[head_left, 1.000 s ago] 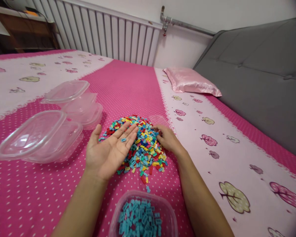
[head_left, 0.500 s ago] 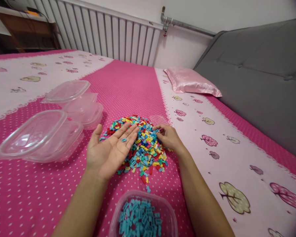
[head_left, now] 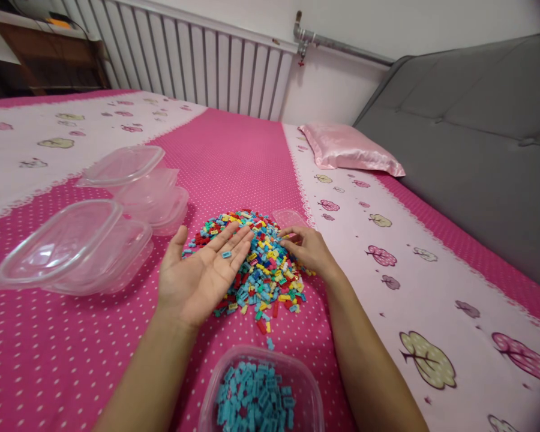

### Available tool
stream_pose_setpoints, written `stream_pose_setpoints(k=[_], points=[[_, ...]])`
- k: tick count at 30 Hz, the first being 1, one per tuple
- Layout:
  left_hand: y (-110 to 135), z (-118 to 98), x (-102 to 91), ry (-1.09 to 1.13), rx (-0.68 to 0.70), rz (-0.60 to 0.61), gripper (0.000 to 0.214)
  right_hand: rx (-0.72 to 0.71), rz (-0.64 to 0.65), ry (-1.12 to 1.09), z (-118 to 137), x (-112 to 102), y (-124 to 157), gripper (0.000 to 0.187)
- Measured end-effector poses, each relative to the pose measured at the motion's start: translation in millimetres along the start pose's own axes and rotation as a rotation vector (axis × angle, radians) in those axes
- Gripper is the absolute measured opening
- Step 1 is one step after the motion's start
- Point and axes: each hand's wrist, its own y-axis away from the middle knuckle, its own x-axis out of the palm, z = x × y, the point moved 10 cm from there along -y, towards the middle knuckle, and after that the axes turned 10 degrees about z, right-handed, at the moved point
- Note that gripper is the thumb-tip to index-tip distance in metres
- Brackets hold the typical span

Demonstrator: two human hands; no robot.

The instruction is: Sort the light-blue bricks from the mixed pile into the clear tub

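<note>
My left hand (head_left: 200, 279) is palm up with its fingers stretched out. One small blue toy brick (head_left: 226, 254) lies loose across those fingers. At the right side of a heap of mixed small toy bricks (head_left: 263, 282), my right hand (head_left: 308, 249) has thumb and forefinger nearly together. What sits between its fingertips, if anything, is too small to make out. Close to me stands a clear plastic box (head_left: 312, 390) holding many blue bricks (head_left: 254, 396). A single blue brick (head_left: 270, 344) lies on the sheet just beyond that box.
Clear plastic containers (head_left: 63, 243) are stacked at the left, with more containers (head_left: 146, 192) behind them. Past the heap lies a clear plastic piece (head_left: 290, 217), partly hidden. The pink dotted bedsheet (head_left: 234, 150) carries a pillow (head_left: 348, 147); a grey headboard (head_left: 468, 120) rises at the right.
My right hand has shifted very slightly left at the heap. The left hand and the brick on it have stayed in place.
</note>
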Motion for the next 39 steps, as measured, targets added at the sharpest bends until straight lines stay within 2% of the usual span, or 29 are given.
stream_pose_setpoints(k=[6, 9, 12, 14, 16, 19, 21, 23, 26, 31, 39], points=[[0.1, 13.0, 3.7, -0.004, -0.071, 0.033, 0.077, -0.035, -0.066, -0.018, 20.0, -9.8, 3.1, 0.017], [0.9, 25.1, 7.1, 0.002, -0.140, 0.065, 0.078, -0.132, -0.087, -0.078, 48.4, -13.6, 10.2, 0.017], [2.3, 36.7, 8.2, 0.017, -0.210, 0.075, 0.075, -0.251, -0.034, -0.109, 80.5, -10.8, 18.7, 0.018], [3.0, 41.5, 7.5, 0.031, -0.241, 0.064, 0.074, -0.290, -0.011, -0.104, 92.2, -9.7, 22.5, 0.021], [3.1, 41.0, 7.1, 0.039, -0.239, 0.052, 0.074, -0.280, -0.048, -0.103, 91.8, -14.2, 23.6, 0.023], [2.2, 27.4, 4.7, 0.013, -0.157, 0.010, 0.073, -0.205, -0.108, -0.086, 79.2, -18.9, 21.3, 0.019], [2.6, 11.5, -0.2, -0.017, -0.057, -0.051, 0.071, -0.169, -0.051, -0.035, 74.6, -10.6, 18.4, 0.015], [4.1, -4.1, -4.6, -0.034, 0.040, -0.103, 0.068, -0.175, 0.064, 0.035, 76.0, 4.9, 16.6, 0.014], [5.0, -17.6, -6.6, -0.035, 0.120, -0.112, 0.066, -0.199, 0.178, 0.156, 78.2, 23.6, 17.0, 0.022], [4.7, -18.5, -8.9, -0.027, 0.125, -0.111, 0.065, -0.193, 0.191, 0.265, 70.3, 32.7, 15.4, 0.030], [5.0, -16.8, -10.6, -0.010, 0.114, -0.131, 0.063, -0.176, 0.176, 0.281, 71.0, 34.9, 14.4, 0.021]])
